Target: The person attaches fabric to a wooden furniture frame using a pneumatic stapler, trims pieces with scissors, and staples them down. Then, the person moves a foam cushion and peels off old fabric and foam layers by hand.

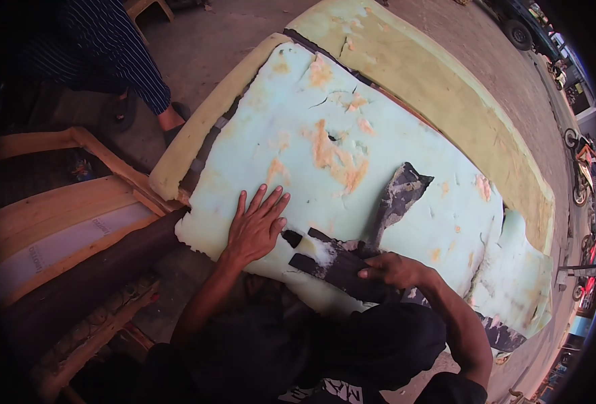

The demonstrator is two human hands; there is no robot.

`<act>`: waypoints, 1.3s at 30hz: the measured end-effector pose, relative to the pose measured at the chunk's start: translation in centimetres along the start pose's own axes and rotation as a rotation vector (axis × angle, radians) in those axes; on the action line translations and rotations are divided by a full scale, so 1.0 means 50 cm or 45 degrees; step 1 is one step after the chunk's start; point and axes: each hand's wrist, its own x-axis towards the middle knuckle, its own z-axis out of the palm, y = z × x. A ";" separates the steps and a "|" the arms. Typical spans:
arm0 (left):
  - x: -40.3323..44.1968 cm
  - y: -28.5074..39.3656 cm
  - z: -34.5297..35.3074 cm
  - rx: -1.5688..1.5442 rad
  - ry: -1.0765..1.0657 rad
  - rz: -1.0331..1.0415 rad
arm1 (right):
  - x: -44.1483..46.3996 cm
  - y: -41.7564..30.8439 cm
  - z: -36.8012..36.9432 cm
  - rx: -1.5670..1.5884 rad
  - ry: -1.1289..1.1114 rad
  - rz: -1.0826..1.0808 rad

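My left hand (254, 225) lies flat with fingers spread on a pale mint-green foam sheet (257, 128), which is worn and shows orange-yellow torn patches. My right hand (399, 271) is closed, thumb and fingers pinching a black fabric strip (352, 276) that lies along the near side of the foam. Torn whitish fluff clings to the left end of this strip, close to my left hand. Above my right hand, a twisted dark scrap (402, 195) sticks up from the foam surface.
A yellow foam slab (446, 94) runs along the far side. At left stand a wooden frame (62, 209) and a person's striped trouser leg (126, 54). Motorcycles (580, 165) and a vehicle wheel (518, 34) are on the right. Dark clothing (311, 343) fills the bottom.
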 end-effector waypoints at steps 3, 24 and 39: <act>-0.005 0.001 -0.002 0.034 0.001 0.016 | -0.120 0.133 -0.003 0.006 0.080 0.238; 0.047 0.240 -0.071 -1.185 -0.185 0.560 | -0.130 0.016 -0.022 -0.062 0.889 -0.357; -0.056 0.127 0.038 -1.309 0.454 -0.323 | -0.051 -0.064 0.069 -0.789 0.452 -0.720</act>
